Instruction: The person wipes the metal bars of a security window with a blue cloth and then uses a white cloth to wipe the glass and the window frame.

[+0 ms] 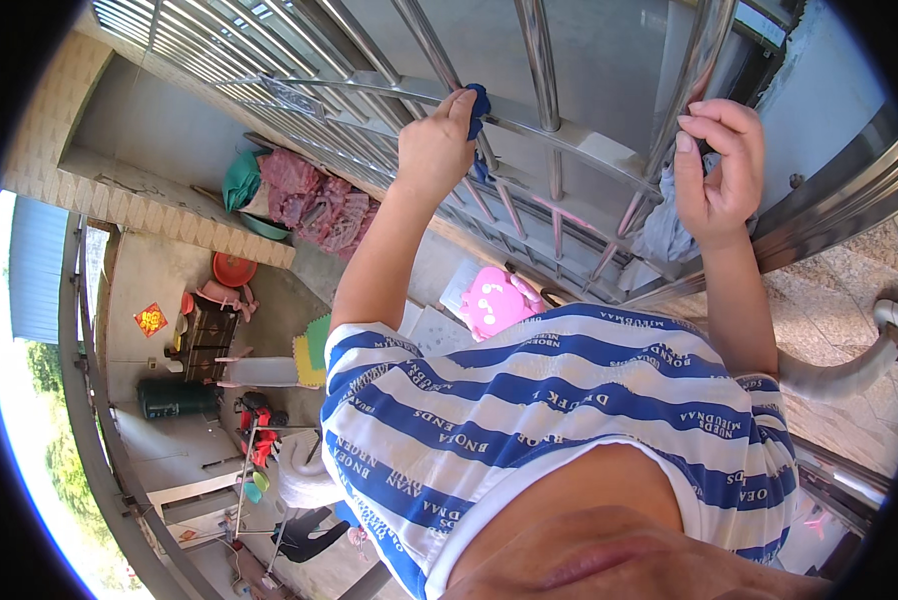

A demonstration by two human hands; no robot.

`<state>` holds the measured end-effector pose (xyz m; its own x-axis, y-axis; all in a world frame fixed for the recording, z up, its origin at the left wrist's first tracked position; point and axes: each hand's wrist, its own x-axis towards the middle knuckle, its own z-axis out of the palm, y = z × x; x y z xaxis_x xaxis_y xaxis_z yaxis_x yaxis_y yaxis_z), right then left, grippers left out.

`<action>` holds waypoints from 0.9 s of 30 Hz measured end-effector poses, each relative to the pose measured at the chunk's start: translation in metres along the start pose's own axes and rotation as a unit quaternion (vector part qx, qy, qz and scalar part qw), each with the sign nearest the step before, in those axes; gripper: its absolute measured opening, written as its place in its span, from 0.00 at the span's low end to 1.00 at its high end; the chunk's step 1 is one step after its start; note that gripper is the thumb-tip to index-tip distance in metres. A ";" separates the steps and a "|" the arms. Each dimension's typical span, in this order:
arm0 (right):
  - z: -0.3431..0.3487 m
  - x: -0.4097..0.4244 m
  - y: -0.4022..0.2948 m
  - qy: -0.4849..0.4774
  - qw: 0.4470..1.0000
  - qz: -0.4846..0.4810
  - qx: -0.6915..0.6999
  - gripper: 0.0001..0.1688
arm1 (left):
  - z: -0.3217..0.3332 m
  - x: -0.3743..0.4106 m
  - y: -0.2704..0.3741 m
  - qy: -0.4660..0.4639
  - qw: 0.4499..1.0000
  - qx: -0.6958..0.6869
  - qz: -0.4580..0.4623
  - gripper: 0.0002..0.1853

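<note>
Above my chest, my left hand (438, 142) pinches a dark blue cloth (479, 109) against a shiny metal bar of the window grille (543, 75), where the bar meets a flat crosspiece. My right hand (719, 169) is raised beside a thicker metal post (678, 112) at the right, its fingers curved and the thumb apart from them. Whether its fingertips touch the post is not clear. A pale grey-blue cloth (666, 225) hangs at the grille behind and below my right hand; its upper part is partly hidden by the hand.
Polished metal frame members (839, 195) run along the right. Beyond the grille's lower edge is a pink plastic item (494, 304). Reddish net bags (318, 199) lie by the wall. At the left stand a dark cabinet (209, 337), a red basin (234, 268) and a red-seated wheeled item (258, 427).
</note>
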<state>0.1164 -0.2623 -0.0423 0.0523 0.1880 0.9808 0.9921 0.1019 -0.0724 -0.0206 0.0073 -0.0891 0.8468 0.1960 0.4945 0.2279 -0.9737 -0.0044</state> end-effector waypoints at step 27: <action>-0.002 0.003 -0.002 -0.007 1.000 0.008 0.004 0.11 | 0.008 0.119 -0.099 -0.359 0.771 -0.499 -0.166 0.23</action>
<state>0.1148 -0.2642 -0.0393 0.0656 0.2041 0.9767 0.9904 0.1061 -0.0887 0.0616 0.1275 -0.0368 0.9508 0.1180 -0.2865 0.3097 -0.3910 0.8667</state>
